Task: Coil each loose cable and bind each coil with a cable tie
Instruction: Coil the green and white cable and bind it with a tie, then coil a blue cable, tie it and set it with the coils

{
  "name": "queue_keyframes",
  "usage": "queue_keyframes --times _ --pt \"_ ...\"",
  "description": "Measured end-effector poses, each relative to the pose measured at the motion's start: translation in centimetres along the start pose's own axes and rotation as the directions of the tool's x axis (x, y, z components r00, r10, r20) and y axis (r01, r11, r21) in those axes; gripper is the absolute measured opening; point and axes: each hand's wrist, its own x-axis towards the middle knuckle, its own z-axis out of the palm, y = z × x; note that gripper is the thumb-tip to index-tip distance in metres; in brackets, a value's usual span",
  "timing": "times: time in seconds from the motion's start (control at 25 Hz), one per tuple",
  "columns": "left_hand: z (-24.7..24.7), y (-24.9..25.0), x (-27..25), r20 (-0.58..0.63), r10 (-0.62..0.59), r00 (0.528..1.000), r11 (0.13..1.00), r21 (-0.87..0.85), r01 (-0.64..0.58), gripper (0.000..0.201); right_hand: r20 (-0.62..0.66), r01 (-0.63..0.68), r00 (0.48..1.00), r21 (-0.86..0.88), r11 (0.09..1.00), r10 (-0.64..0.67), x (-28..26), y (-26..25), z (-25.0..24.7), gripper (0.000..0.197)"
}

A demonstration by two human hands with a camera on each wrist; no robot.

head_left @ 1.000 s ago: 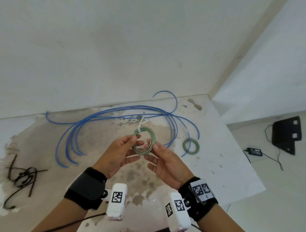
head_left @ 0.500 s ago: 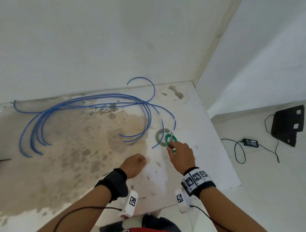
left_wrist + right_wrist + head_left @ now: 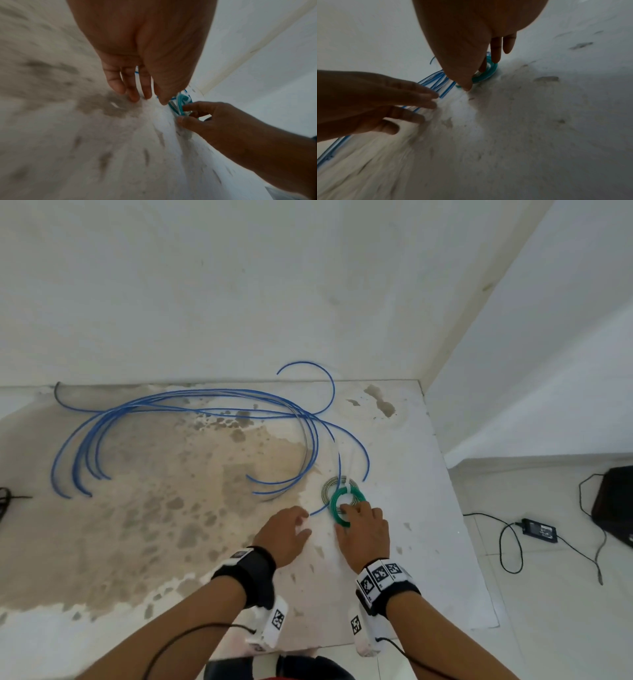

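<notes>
A green coil (image 3: 335, 510) bound with a white cable tie (image 3: 350, 485) lies partly on a second grey-green coil (image 3: 326, 491) at the right of the stained white slab (image 3: 445, 542). My right hand (image 3: 344, 517) pinches the green coil (image 3: 485, 76) between thumb and fingers, low at the surface. In the left wrist view the same pinch shows on the green coil (image 3: 180, 105). My left hand (image 3: 303, 525) is open, fingers straight, just left of it, near one end of the loose blue cable (image 3: 191, 402). Its fingertips (image 3: 433, 96) hover over blue cable strands (image 3: 444, 88).
A black cable bundle (image 3: 5, 501) lies at the slab's left edge. The wall rises behind the slab, with a corner at the right. On the tiled floor to the right lie a power adapter (image 3: 538, 530) with cords and a black device (image 3: 613, 501).
One second ago both hands held the green coil up. The right hand has carried it right and down onto the other coil. The left hand let go and now reaches, open, beside the blue cable's end.
</notes>
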Motion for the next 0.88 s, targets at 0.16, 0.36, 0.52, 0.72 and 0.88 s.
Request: queue_keyframes --times 0.16,0.36,0.52,0.72,0.88 --pt "2.2 2.1 3.0 -0.084 -0.003 0.996 0.992 0.122 0.013 0.016 0.078 -0.001 0.997 -0.051 0.999 0.005 -0.2 0.8 -0.9 0.035" --pt "0.9 0.9 3.6 -0.211 -0.135 0.968 0.989 0.035 0.146 0.013 0.045 -0.052 0.998 -0.052 0.997 0.054 -1.9 4.2 -1.5 0.034" --pt "-0.7 -1.6 2.8 -0.179 -0.137 0.974 0.984 0.090 0.155 0.012 -0.049 0.007 0.999 0.004 1.000 -0.006 -1.6 3.5 -1.0 0.026" --pt "-1.2 -2.1 2.6 -0.144 -0.121 0.982 0.985 0.106 0.137 0.012 -0.070 0.097 0.992 -0.047 0.994 -0.100 -1.1 2.0 0.1 0.026" --pt "-1.3 -2.3 2.6 -0.128 -0.140 0.982 0.983 0.104 0.153 0.013 -0.076 0.041 0.996 -0.107 0.993 -0.049 -0.5 2.7 -0.1 0.011"
